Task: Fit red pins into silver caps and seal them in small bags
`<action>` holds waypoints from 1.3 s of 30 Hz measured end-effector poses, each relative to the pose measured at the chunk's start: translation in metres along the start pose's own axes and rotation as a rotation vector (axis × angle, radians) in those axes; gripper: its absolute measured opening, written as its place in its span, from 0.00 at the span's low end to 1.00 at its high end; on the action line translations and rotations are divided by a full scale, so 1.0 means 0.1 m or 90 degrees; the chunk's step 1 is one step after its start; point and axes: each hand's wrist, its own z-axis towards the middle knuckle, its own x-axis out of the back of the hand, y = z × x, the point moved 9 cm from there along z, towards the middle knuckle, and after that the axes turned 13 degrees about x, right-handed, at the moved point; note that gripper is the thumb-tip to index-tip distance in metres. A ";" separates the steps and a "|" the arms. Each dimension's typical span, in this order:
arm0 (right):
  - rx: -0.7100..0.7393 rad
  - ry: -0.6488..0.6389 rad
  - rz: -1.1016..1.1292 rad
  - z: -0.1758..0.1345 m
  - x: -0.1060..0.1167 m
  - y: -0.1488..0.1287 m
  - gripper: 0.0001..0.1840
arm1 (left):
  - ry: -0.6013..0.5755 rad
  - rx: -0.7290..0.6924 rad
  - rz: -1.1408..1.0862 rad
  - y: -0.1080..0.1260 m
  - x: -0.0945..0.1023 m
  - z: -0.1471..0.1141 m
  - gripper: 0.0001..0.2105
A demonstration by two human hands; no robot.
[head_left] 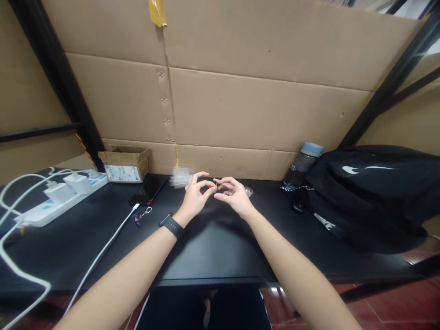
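Observation:
Over the middle of the black table, my left hand (pixel 195 197) and my right hand (pixel 235 196) meet at the fingertips. Each is closed in a pinch, with some fingers raised. A tiny thin, pale sliver (pixel 216 185) shows where the fingertips come together; it is too small to name. Partly hidden by my left fingers is a small red object (pixel 205 188). Beyond my right hand, a small clear round piece (pixel 248 191) lies on the table. Several clear plastic bags or sleeves (pixel 181 177) are behind my left hand.
At left are a white power strip (pixel 44 211) with plugs and cables, a small cardboard box (pixel 125 165), a dark phone (pixel 143 192) and a keychain (pixel 138 219). A bottle (pixel 300 167) and a black bag (pixel 374 197) stand at right. Cardboard (pixel 233 110) walls the back.

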 end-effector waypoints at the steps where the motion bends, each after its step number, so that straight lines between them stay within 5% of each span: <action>1: -0.001 0.001 -0.007 0.00 0.00 0.01 0.21 | 0.003 0.001 -0.001 0.00 0.01 0.00 0.05; 5: 0.002 0.011 -0.028 0.02 0.05 0.04 0.12 | 0.011 0.003 -0.007 -0.01 0.03 0.01 0.04; 20: 0.041 -0.070 -0.289 0.04 0.08 -0.01 0.10 | -0.047 -0.040 -0.002 0.02 -0.05 0.01 0.07; 28: 0.233 -0.163 -0.530 -0.01 -0.02 -0.24 0.03 | -0.142 -0.065 0.205 0.05 -0.21 -0.09 0.13; 34: 0.218 -0.172 -0.557 0.01 0.03 -0.20 0.05 | -0.189 -0.041 0.270 -0.02 -0.24 -0.10 0.16; 39: 0.148 -0.199 -0.618 0.02 0.17 0.01 0.05 | -0.122 0.006 0.268 -0.21 0.02 0.10 0.18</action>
